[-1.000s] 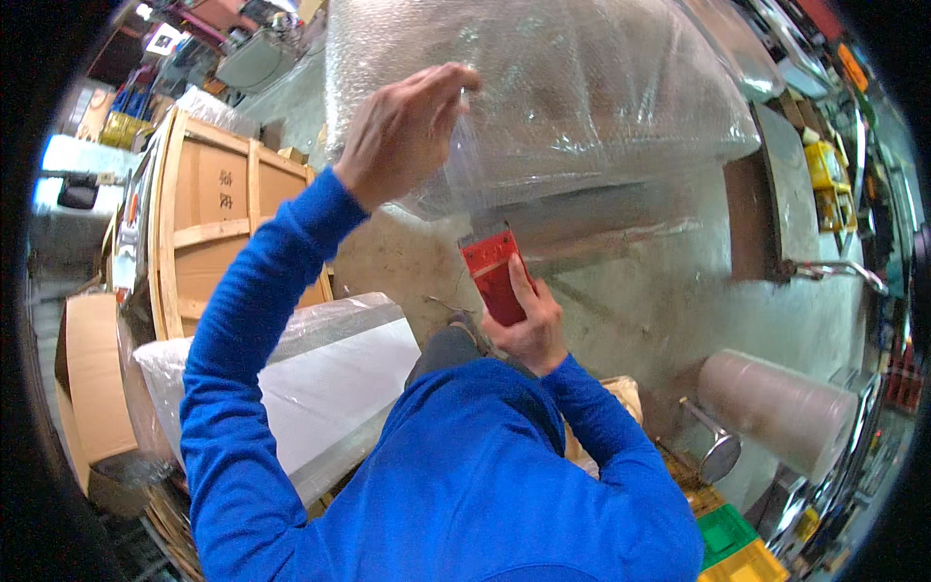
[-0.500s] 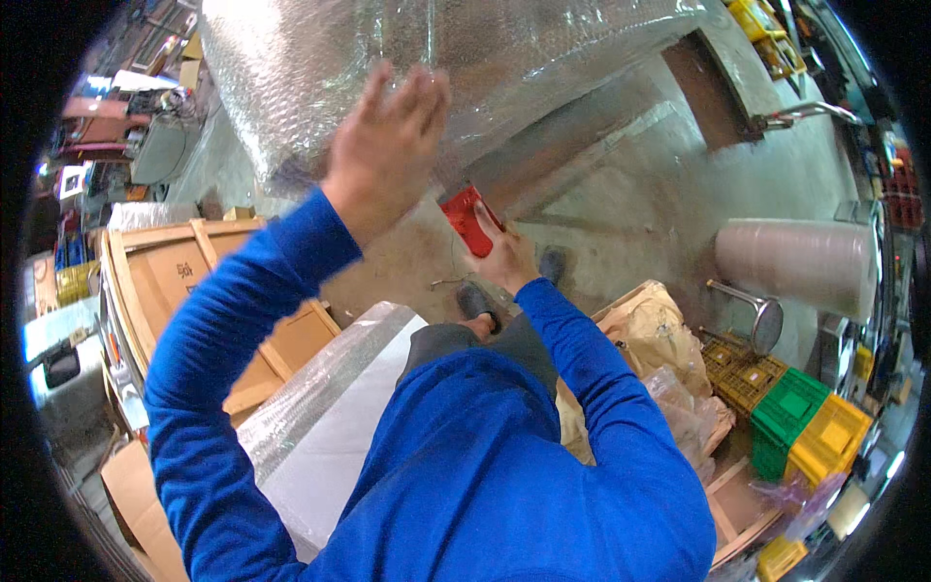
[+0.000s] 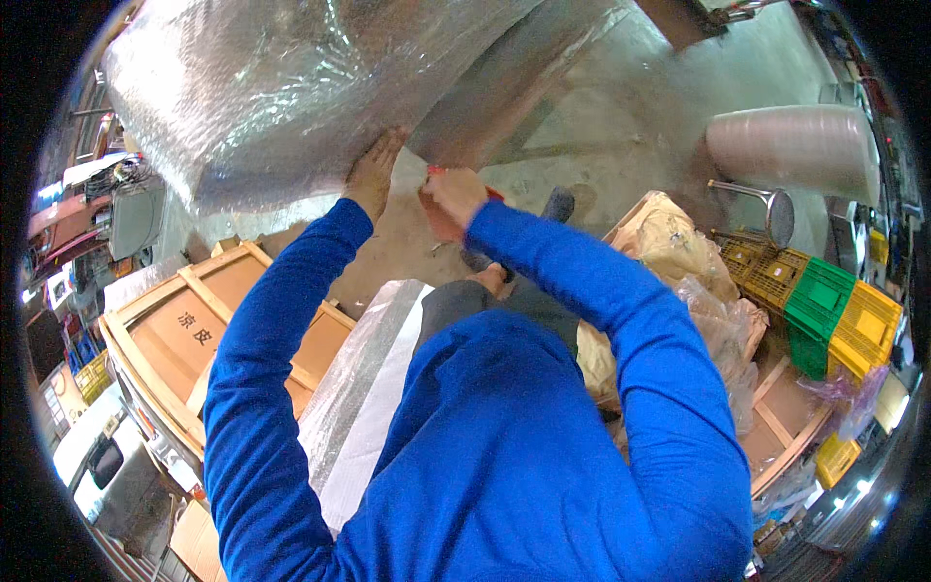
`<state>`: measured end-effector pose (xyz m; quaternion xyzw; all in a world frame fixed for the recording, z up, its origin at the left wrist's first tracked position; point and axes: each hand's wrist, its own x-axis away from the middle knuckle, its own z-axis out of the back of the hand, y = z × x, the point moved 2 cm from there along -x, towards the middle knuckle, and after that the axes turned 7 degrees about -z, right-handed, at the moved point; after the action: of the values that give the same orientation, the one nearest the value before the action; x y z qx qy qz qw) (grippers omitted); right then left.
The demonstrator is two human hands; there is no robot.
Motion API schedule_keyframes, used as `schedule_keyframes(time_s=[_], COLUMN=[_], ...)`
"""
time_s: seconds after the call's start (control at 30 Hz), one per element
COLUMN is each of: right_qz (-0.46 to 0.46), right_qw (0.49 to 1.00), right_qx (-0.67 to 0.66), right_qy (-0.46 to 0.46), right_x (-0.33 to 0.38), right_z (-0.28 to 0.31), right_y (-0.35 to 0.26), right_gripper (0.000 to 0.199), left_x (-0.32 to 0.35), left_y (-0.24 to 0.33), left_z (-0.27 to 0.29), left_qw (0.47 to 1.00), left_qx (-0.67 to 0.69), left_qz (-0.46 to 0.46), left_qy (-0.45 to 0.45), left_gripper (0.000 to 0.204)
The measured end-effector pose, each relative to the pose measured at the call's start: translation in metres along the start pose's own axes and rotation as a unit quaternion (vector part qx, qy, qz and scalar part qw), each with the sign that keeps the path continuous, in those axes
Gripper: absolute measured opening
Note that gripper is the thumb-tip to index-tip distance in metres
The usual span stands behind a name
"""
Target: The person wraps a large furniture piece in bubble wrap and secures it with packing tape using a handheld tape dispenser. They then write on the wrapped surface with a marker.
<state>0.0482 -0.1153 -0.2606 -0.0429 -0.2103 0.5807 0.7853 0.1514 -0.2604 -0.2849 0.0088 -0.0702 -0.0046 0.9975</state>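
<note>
Concrete floor: grey floor (image 3: 659, 121) spreads to the right of a big bubble-wrapped bundle (image 3: 291, 92), the landmark for every place below, all in the head view.
Wooden crate: the crate (image 3: 252, 315) lies on the person's side of the bundle, below its left corner.
Plastic roll: the roll (image 3: 795, 150) lies well apart, to the bundle's right, with a stool (image 3: 779, 218) nearer the person.
Left hand: just now lowered, this hand (image 3: 373, 177) lies against the bundle's near edge, fingers straight and close together, grasping nothing that shows.
Right hand: this hand (image 3: 458, 194) is curled round a red tape dispenser (image 3: 434, 172), just beyond the bundle's near edge and right of the left hand; the grip hides most of it.
Bearing on the work: both hands seem gathered at one stretch of that edge, the left apparently steadying the wrap, the dispenser close by.
Against half a second ago: the left hand was raised and blurred in front of the bundle, fingers spread; the dispenser showed its broad red face, now mostly covered.
Against one second ago: a clear strip ran from left hand to dispenser; whether one spans them now, I cannot tell.
</note>
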Motion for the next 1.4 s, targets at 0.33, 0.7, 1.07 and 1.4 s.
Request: schedule_keyframes(time_s=[0.33, 0.7, 1.07, 1.4], right_qz=[-0.138, -0.109, -0.004, 0.029], right_qw=[0.959, 0.972, 0.935, 0.939], right_qx=[-0.210, -0.189, -0.259, -0.282], right_qy=[0.134, 0.086, 0.244, 0.194], right_x=[0.159, 0.181, 0.193, 0.175], right_z=[-0.002, -0.003, 0.039, 0.055], right_y=[0.096, 0.099, 0.102, 0.101], right_gripper=[0.087, 0.084, 0.090, 0.094], left_x=[0.066, -0.035, -0.019, -0.031], left_y=[0.088, 0.043, 0.129, 0.119], left_z=[-0.067, -0.070, 0.075, 0.098], left_qw=[0.797, 0.021, 0.473, 0.574], left_qx=[0.465, 0.745, 0.821, 0.763], left_qz=[0.385, 0.471, 0.318, 0.293], left_qy=[0.035, 0.472, -0.013, 0.050], left_gripper=[0.032, 0.019, 0.046, 0.032])
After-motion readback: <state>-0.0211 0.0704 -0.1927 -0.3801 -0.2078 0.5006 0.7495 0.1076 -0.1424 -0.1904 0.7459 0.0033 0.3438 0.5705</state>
